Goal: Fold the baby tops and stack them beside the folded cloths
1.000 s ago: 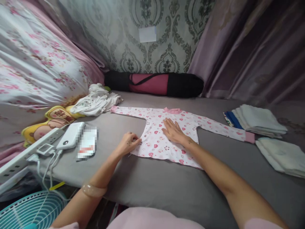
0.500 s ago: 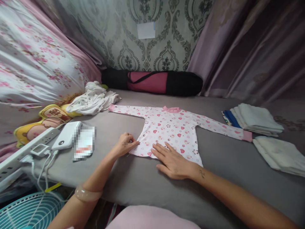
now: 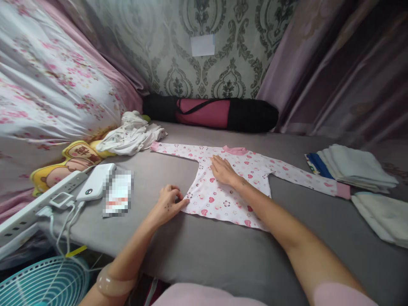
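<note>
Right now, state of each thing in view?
Shirt: spread flat, sleeves out
Left hand: fingers at shirt's lower corner
Right hand: flat on shirt
White cloth: crumpled
Cloth stack: folded
Power strip: plugs in
Power bank: cabled
Fan: on or off, can't tell

The long-sleeved shirt is white, printed with pink hearts and small flowers, with a pink neckband and pink cuffs. It lies spread out flat, unfolded, its neckband at the far side and its hem towards the near side. Both sleeves stretch outward, the left one nearly straight across, the right one slanting nearer towards its cuff. The hem slants too, its right end nearer than its left. The body looks mostly smooth.
</note>
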{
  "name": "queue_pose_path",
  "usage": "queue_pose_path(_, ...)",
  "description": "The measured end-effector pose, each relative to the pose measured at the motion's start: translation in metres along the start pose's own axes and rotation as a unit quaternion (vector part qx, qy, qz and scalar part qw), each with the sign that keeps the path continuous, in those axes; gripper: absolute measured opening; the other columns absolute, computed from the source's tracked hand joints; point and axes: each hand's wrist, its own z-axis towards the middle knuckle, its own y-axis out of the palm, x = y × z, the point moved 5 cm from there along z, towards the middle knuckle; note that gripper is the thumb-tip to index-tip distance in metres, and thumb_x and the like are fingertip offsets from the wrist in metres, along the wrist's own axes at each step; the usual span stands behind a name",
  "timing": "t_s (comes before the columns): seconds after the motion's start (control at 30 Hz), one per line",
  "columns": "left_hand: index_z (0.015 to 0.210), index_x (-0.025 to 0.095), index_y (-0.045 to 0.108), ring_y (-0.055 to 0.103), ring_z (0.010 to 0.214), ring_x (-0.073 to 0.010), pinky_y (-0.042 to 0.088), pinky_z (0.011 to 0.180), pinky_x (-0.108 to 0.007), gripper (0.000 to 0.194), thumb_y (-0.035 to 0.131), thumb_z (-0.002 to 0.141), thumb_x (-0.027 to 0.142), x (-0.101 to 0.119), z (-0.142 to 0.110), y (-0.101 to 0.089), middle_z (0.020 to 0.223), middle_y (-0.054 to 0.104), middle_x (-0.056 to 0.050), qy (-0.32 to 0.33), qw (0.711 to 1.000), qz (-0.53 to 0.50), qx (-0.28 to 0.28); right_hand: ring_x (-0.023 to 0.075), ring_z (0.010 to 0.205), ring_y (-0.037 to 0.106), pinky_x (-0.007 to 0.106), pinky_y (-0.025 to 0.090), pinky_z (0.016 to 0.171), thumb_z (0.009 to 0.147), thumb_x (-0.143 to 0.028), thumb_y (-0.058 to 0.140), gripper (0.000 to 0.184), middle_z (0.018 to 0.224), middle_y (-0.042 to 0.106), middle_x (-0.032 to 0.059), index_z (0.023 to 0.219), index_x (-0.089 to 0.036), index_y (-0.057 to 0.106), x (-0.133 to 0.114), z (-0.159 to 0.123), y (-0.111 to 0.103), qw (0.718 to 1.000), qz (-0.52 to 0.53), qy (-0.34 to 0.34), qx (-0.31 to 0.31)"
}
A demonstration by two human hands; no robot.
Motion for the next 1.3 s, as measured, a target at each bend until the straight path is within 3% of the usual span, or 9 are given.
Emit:
queue_pose_path(0.13, 0.072, 0.020, 0.064, 0.047, 0.114, -0.0286, 0.043, 0.097, -0.043, 0.028, 0.059, 0.078, 0.047, -0.005, -0.018, 0.001, 0.115, 0.054, -0.010, -0.037, 0.999, -0.030, 0.025, 0.0241, 0.147, 0.010, 0.047, 0.004, 0.118, 0.098, -0.036, 0.022, 0.060, 0.159, 0.016, 0.0129, 0.151, -0.008, 0.025, 0.007, 0.016, 0.021, 0.999, -0.043, 0.028, -0.007)
queue_pose_path(0.43, 0.065, 0.020, 0.058, 0.046, 0.116, -0.0281, 0.038, 0.103, -0.046, 0.020, 0.059, 0.078, 0.036, -0.009, -0.023, 0.006, 0.116, 0.055, -0.009, -0.028, 0.996, -0.043, 0.075, 0.0244, 0.148, 0.003, 0.047, -0.001, 0.118, 0.097, -0.042, 0.021, 0.067, 0.160, 0.009, 0.0136, 0.152, -0.004, 0.019, -0.050, -0.027, 0.043, 0.998, -0.028, -0.050, -0.041)
queue_pose_path(0.83, 0.063, 0.022, 0.055, 0.052, 0.113, -0.0264, 0.037, 0.105, -0.045, 0.016, 0.055, 0.074, 0.033, -0.018, -0.021, 0.006, 0.112, 0.060, -0.008, -0.005, 0.993, -0.019, 0.113, 0.0248, 0.147, 0.005, 0.044, 0.004, 0.120, 0.099, -0.042, 0.026, 0.064, 0.159, 0.012, 0.0163, 0.151, -0.004, 0.023, -0.114, -0.105, 0.044, 0.974, 0.076, -0.170, -0.126)
queue_pose_path(0.93, 0.070, 0.022, 0.056, 0.054, 0.112, -0.0267, 0.038, 0.103, -0.045, 0.013, 0.054, 0.075, 0.034, -0.020, -0.021, 0.005, 0.110, 0.061, -0.009, 0.018, 0.993, -0.005, 0.118, 0.0207, 0.146, 0.016, 0.039, 0.011, 0.120, 0.099, -0.040, 0.028, 0.059, 0.157, 0.023, 0.0125, 0.149, -0.009, 0.029, -0.118, -0.129, 0.031, 0.950, 0.136, -0.223, -0.173)
queue_pose_path(1.0, 0.082, 0.022, 0.058, 0.055, 0.109, -0.0270, 0.039, 0.101, -0.046, 0.015, 0.052, 0.076, 0.035, -0.019, -0.020, 0.004, 0.107, 0.063, -0.010, 0.036, 0.993, 0.008, 0.110, 0.0157, 0.141, 0.031, 0.034, 0.021, 0.117, 0.100, -0.037, 0.025, 0.053, 0.152, 0.037, 0.0068, 0.147, -0.016, 0.036, -0.109, -0.136, 0.018, 0.937, 0.181, -0.239, -0.178)
queue_pose_path(1.07, 0.096, 0.022, 0.059, 0.056, 0.108, -0.0271, 0.040, 0.101, -0.046, 0.024, 0.051, 0.080, 0.038, -0.013, -0.018, 0.003, 0.108, 0.064, -0.010, 0.059, 0.993, 0.027, 0.094, 0.0146, 0.139, 0.033, 0.033, 0.024, 0.116, 0.100, -0.036, 0.025, 0.050, 0.151, 0.040, 0.0043, 0.146, -0.020, 0.038, -0.085, -0.132, 0.004, 0.956, 0.180, -0.200, -0.118)
queue_pose_path(1.17, 0.116, 0.022, 0.057, 0.051, 0.120, -0.0273, 0.036, 0.106, -0.045, 0.037, 0.045, 0.088, 0.044, 0.011, -0.010, 0.008, 0.125, 0.060, -0.012, 0.130, 0.988, 0.062, 0.055, 0.0224, 0.146, 0.014, 0.045, 0.012, 0.119, 0.099, -0.039, 0.028, 0.056, 0.158, 0.023, 0.0112, 0.148, -0.013, 0.033, -0.030, -0.121, -0.005, 0.996, 0.072, -0.051, -0.004)
queue_pose_path(1.23, 0.129, 0.022, 0.052, 0.041, 0.134, -0.0270, 0.029, 0.113, -0.047, 0.045, 0.040, 0.092, 0.045, 0.028, -0.004, 0.019, 0.139, 0.053, -0.011, 0.187, 0.978, 0.091, 0.007, 0.0262, 0.147, 0.008, 0.049, 0.008, 0.118, 0.098, -0.043, 0.027, 0.062, 0.159, 0.015, 0.0158, 0.150, -0.007, 0.027, 0.003, -0.119, -0.001, 0.999, 0.010, 0.042, 0.010)
queue_pose_path(1.3, 0.139, 0.022, 0.045, 0.030, 0.142, -0.0262, 0.022, 0.116, -0.049, 0.051, 0.036, 0.095, 0.046, 0.039, 0.001, 0.035, 0.148, 0.043, -0.010, 0.225, 0.964, 0.132, -0.048, 0.0274, 0.147, 0.006, 0.050, 0.005, 0.118, 0.098, -0.046, 0.025, 0.065, 0.159, 0.012, 0.0169, 0.150, -0.007, 0.026, 0.022, -0.123, 0.005, 0.997, -0.026, 0.078, 0.013)
